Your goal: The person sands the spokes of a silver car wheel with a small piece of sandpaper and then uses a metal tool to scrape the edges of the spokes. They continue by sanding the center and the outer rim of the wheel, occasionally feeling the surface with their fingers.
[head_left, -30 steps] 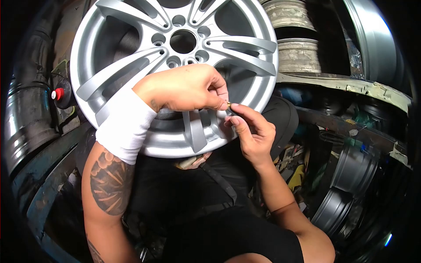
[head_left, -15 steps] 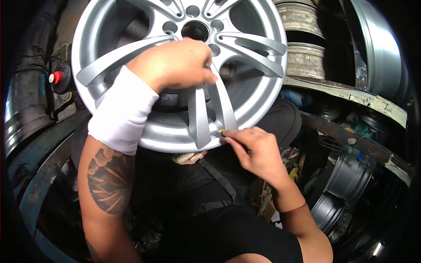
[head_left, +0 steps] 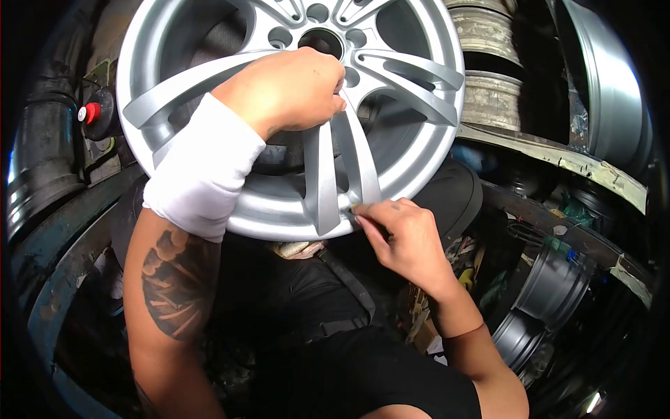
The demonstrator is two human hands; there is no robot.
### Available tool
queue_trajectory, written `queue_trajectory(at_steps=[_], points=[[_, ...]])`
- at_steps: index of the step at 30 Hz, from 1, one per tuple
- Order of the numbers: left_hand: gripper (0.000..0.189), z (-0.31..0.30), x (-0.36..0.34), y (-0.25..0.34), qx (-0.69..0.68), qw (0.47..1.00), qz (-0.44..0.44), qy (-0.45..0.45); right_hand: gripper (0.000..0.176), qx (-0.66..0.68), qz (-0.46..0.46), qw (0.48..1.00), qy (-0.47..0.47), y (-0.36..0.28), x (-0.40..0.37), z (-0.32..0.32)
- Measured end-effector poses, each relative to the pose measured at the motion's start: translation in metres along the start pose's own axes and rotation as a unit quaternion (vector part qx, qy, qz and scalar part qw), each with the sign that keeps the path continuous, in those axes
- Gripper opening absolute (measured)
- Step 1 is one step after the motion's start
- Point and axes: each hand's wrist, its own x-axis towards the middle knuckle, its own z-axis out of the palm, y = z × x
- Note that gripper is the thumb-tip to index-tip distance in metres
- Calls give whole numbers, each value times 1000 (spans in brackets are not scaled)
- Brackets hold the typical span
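A silver alloy wheel rim (head_left: 317, 160) with split double spokes lies in front of my body, face up. My left hand (head_left: 296, 91), its forearm in a white sleeve band, is closed over the spokes just below the centre hole, fingers curled onto the metal and partly hidden. At the rim's near edge my right hand (head_left: 405, 234) pinches a small yellowish piece (head_left: 355, 209) between thumb and forefinger. That piece presses against the foot of a lower spoke; its kind is too small to tell.
Worn rims (head_left: 485, 98) are stacked on a shelf (head_left: 558, 157) at the upper right, beside a large shiny rim (head_left: 611, 84). More grey rims (head_left: 555, 286) stand lower right. A red knob (head_left: 91, 113) and a dark cylinder (head_left: 45, 153) are at the left.
The view has shifted slightly, so the rim sits a little farther right. My left hand keeps its place on the spokes; my right fingers remain at the spoke's foot with the small piece.
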Motion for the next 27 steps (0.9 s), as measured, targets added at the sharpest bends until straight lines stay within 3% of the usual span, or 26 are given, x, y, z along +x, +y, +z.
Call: queue_trajectory(at_steps=[4,6,9,18,19,21,27], points=[[24,1,1,-3,6,1000,1,4,10,3,-34,999,-3,-5,-7,5],[24,-2,0,2,11,1000,-12,-17,13,2,-9,1000,-3,-3,-2,-2],[24,4,1,-2,-1,1000,7,25,13,-8,-36,999,-12,-5,-4,6],[26,-8,5,-9,1,1000,-23,-15,10,-6,1,1000,-23,-10,-1,4],[28,-11,6,-17,-20,1000,2,1,10,-6,4,1000,-28,-11,-3,5],[29,-20,6,-23,-71,996,-32,46,10,-10,8,999,-31,-11,-5,5],[33,-28,0,-43,3,991,-44,127,10,9,8,1000,-17,-11,-5,5]])
